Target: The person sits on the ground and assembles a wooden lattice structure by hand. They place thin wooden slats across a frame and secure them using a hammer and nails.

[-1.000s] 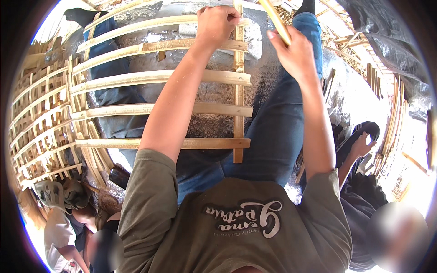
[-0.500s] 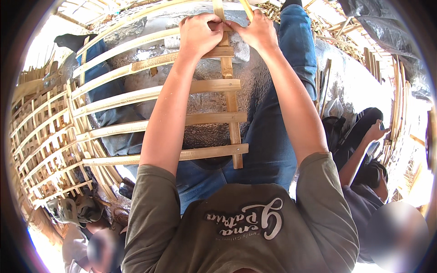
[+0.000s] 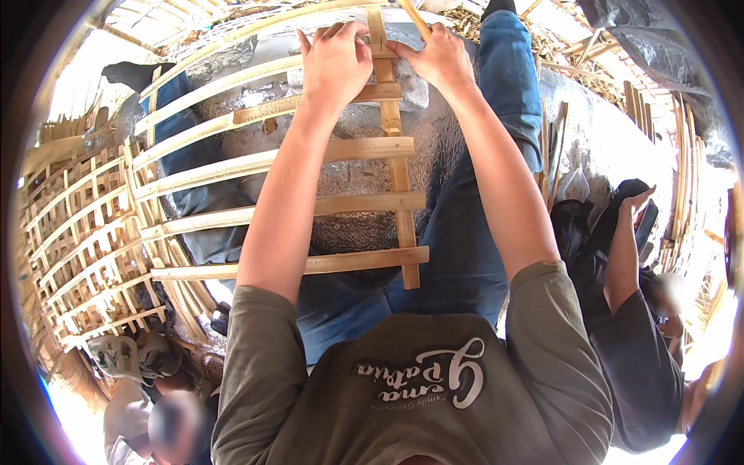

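Observation:
A frame of pale bamboo slats (image 3: 353,149) lies across my legs, its slats crossing an upright strip (image 3: 400,180). My left hand (image 3: 335,66) rests over a slat near the strip's far end, fingers apart and holding nothing I can see. Closed around a yellowish wooden handle (image 3: 415,17) is my right hand (image 3: 443,62); the handle's far end is cut off by the picture's edge. The right thumb reaches to the end of that same slat, touching or nearly touching it. A thin dark mark, possibly a nail, shows at the crossing between my hands.
A woven bamboo lattice (image 3: 85,248) stands at the left. One person (image 3: 167,422) sits at the lower left, another (image 3: 632,341) at the right. Bamboo strips (image 3: 686,178) lie at the far right. Silvery sheeting (image 3: 597,116) covers the ground.
My left hand has drawn away from the crossing, its fingers opening. The right hand keeps the handle. The frame sits slightly lower and farther right in view. The person at the right has shifted.

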A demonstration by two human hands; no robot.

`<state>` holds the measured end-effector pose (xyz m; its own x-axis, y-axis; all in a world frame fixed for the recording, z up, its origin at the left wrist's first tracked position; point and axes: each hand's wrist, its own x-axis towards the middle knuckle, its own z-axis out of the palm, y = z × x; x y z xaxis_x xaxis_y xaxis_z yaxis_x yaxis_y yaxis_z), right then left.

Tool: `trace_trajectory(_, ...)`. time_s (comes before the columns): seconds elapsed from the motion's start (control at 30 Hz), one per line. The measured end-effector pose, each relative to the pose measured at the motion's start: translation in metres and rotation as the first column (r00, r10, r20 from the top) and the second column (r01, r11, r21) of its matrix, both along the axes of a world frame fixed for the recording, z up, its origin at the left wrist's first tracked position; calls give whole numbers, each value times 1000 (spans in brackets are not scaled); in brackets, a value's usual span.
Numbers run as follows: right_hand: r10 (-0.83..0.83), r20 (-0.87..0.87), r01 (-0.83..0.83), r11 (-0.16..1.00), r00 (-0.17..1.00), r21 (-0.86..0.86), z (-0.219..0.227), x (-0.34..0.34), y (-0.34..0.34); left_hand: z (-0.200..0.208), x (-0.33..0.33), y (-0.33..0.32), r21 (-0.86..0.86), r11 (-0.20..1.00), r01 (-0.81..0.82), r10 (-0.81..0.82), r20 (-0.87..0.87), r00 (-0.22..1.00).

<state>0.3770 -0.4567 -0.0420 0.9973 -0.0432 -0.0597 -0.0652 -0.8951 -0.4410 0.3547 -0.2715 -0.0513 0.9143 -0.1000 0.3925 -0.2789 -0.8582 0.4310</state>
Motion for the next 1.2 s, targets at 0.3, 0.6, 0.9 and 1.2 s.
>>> trace_trajectory(0.3,-2,-43,1,1000,999,-24,-3,0,1,9,-56,-10,398,916,42,33,-180,983)
trace_trajectory(0.6,-21,-65,21,1000,998,5,-2,1,1,3,-64,-14,453,891,35,77,-226,971)
trace_trajectory(0.9,31,-140,7,965,990,261,42,-10,-18,-5,-63,-13,416,909,31,45,-171,984)
trace_trajectory(1.2,353,-194,-292,913,915,284,110,-19,-61,-10,-63,-12,416,910,2,73,-164,984)
